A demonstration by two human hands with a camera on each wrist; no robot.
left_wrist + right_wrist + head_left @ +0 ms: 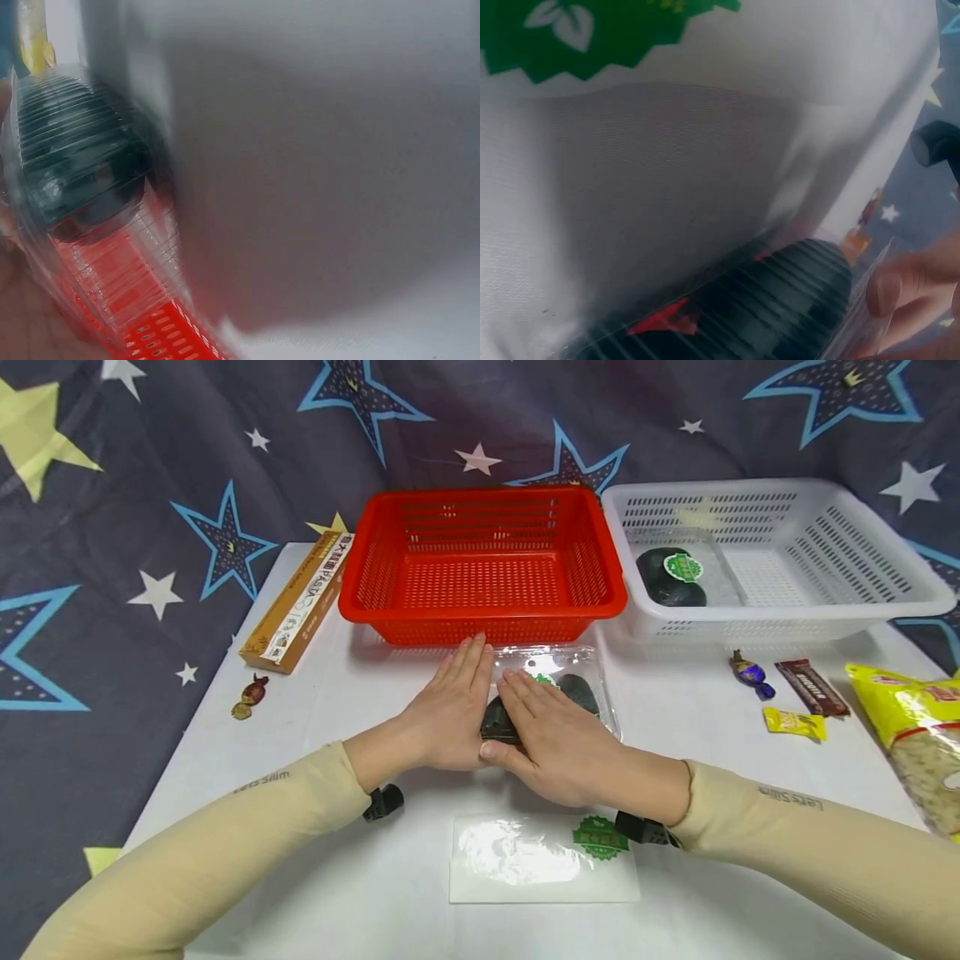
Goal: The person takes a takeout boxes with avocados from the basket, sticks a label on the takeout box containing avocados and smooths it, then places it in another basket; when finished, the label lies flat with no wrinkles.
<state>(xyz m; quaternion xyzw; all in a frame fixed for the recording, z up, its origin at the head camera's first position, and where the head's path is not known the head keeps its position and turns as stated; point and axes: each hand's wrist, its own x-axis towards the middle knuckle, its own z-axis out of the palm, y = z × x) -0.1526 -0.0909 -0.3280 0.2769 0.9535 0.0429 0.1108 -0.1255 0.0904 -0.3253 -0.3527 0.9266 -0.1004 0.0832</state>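
In the head view, a clear plastic clamshell box [609, 693] with dark green rounded items [577, 692] inside and a green label on its lid lies in front of the red basket. My left hand [453, 714] lies along the box's left side, fingers straight and pointing toward the basket. My right hand [562, 747] rests flat across the lid with straight fingers, covering part of the label, its thumb against the left hand. The left wrist view shows the box's ribbed side [82, 150]; in the right wrist view the dark contents [772, 300] show through the plastic.
A red basket [480, 628] and a white basket [787, 610] stand at the back; the white one holds a similar box [720, 568]. A sheet with a green sticker [543, 868] lies in front. A pasta box [296, 602], wrapped candies [251, 693] and a yellow snack bag [915, 727] lie around.
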